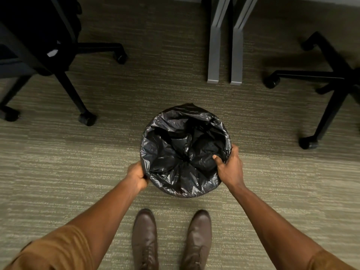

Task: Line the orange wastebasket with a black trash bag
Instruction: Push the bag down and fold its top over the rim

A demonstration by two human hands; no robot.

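Head view: the black trash bag [175, 152] was seen draped over the rim of the wastebasket, which stood on the carpet [78, 172] just ahead of the shoes [145, 240]; none of the basket's orange showed, so the basket was taken to be wholly covered. The bag's middle was bunched and not pushed down; it was judged that the film could slip off the rim, or tear, if tugged unevenly. The left hand [137, 176] was closed on the bag's edge at the near left rim; the right hand [229, 168] was clamped over the near right rim, thumb inside, fingers outside; both arms were stretched downward.
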